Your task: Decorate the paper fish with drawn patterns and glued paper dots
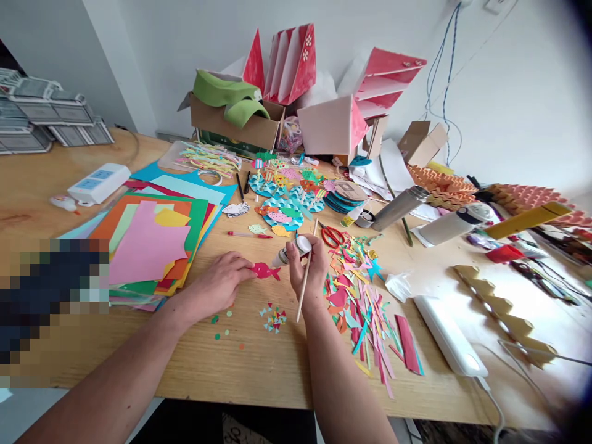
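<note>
The left hand (pixel 217 283) lies relaxed and half open on the wooden tabletop (pixel 240 370), its fingertips (pixel 247 271) reaching the snout of a small red paper fish (pixel 263 270), which lies flat with its forked tail toward 3 o'clock. The right hand (pixel 308 268) is closed, gripping a white plastic squeeze bottle (pixel 291 251) with its narrow nozzle pointing toward 9 o'clock at the fish, and a thin wooden stick (pixel 305 280) that runs through the same fingers, slanting from about 1 o'clock to 7 o'clock.

At 6 o'clock from the fish lies a tiny mosaic of colored paper bits (pixel 275 319). At 2 o'clock from the right hand sit red-handled scissors (pixel 332 236), and from 3 to 5 o'clock spreads a ragged heap of thin paper offcuts (pixel 356 308), all slivers and jagged strips. Toward 9 o'clock, a thick stack of matte colored card (pixel 148 246) has a pink sheet on top. At 12 o'clock, scalloped blue paper circles and patterned paper fish (pixel 282 209) overlap. Farther back stands a cardboard box (pixel 235 126) with green folded material spilling out, and toward 2 o'clock stands a brushed-steel flask (pixel 400 208). Near 3 o'clock rests a long white power strip (pixel 448 333).
</note>
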`<action>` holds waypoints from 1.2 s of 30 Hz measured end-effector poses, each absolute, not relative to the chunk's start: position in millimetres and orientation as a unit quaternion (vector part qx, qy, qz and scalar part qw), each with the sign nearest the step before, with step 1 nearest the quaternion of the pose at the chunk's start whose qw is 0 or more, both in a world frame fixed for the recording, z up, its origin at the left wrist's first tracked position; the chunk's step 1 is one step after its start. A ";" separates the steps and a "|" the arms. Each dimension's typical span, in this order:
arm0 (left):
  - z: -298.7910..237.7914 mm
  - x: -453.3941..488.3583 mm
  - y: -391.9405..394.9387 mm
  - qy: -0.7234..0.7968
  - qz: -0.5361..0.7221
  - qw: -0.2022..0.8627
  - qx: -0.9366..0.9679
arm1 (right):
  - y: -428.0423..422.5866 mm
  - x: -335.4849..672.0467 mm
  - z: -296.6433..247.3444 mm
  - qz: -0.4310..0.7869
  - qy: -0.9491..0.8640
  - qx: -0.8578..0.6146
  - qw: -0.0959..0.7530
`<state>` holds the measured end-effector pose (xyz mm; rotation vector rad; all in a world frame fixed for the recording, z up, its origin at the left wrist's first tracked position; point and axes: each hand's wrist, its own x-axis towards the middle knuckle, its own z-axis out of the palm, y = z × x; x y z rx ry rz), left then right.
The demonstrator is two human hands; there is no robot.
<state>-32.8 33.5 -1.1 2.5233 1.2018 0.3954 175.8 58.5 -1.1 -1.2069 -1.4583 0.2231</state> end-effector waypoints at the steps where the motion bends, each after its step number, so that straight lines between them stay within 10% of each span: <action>1: -1.3 -32.7 33.4 0.421 0.139 0.157 0.882 | 58.5 175.7 -1.8 0.101 -0.628 -0.515 0.575; 8: -1.1 -32.4 33.3 0.427 0.141 0.158 0.879 | 56.0 170.8 -0.4 0.152 -0.627 -0.529 0.551; 21: -6.0 -33.8 35.4 0.432 0.130 0.170 0.876 | 86.3 228.0 5.6 0.298 -0.294 -0.450 0.789; 29: -8.7 -33.9 37.5 0.430 0.135 0.177 0.875 | 87.3 247.9 -14.9 0.010 -0.445 -0.720 0.533; 36: -6.5 -33.6 36.1 0.431 0.138 0.178 0.874 | 92.1 249.5 -32.8 0.001 -0.526 -0.731 0.434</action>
